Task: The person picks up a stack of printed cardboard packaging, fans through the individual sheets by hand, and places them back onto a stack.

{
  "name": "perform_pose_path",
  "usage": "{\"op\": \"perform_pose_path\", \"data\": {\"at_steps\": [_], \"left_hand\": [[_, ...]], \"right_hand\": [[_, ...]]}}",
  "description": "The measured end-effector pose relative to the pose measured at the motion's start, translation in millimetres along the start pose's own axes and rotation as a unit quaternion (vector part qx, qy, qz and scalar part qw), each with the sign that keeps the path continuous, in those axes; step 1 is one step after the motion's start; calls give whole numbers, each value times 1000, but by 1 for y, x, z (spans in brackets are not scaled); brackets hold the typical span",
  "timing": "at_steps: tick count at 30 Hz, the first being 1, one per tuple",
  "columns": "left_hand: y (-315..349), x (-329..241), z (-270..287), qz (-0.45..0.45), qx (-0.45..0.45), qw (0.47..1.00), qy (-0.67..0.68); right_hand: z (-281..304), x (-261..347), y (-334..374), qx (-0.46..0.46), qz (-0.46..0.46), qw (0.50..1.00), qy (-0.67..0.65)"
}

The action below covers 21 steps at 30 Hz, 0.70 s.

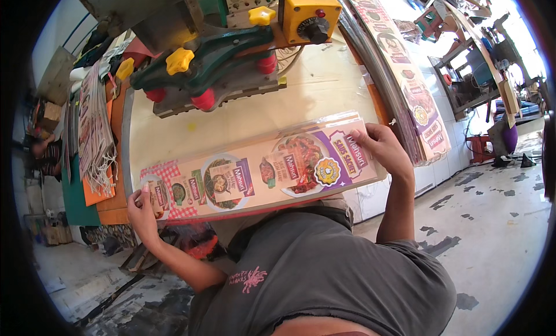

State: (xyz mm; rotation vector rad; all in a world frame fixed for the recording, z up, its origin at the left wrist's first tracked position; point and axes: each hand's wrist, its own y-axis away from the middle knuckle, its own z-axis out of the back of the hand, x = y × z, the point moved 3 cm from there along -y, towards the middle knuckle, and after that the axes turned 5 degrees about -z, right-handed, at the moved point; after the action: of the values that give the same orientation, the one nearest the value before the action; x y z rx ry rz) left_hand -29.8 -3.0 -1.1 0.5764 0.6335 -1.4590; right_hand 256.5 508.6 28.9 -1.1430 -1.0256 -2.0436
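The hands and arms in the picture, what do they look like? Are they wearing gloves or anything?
The left hand and right hand are ordinary human hands, with no gloves. I see no watch or bracelet on either wrist. The forearms are uncovered too. The dark grey shirt has short, loose sleeves and a pink print.

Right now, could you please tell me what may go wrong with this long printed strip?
The left hand and right hand hold the printed strip only near its ends, so its middle might bow. Clear film edges show along its far side; those could slide out of line if the grip is uneven.
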Motion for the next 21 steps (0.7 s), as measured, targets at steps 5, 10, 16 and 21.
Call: {"op": "perform_pose_path", "data": {"at_steps": [5, 10, 16, 21], "left_hand": [[-6, 15, 3, -23, -14, 998, 54], [-9, 34, -4, 6, 64, 991, 118], [-9, 33, 17, -30, 24, 976, 214], [-9, 16, 24, -101, -44, 946, 305]], "right_hand": [[-8, 3, 1, -15, 22, 1000, 0], [-1, -7, -2, -30, 26, 999, -11], [-3, 3, -3, -16, 52, 998, -12], [4, 15, -2, -85, 183, 978, -56]]}}
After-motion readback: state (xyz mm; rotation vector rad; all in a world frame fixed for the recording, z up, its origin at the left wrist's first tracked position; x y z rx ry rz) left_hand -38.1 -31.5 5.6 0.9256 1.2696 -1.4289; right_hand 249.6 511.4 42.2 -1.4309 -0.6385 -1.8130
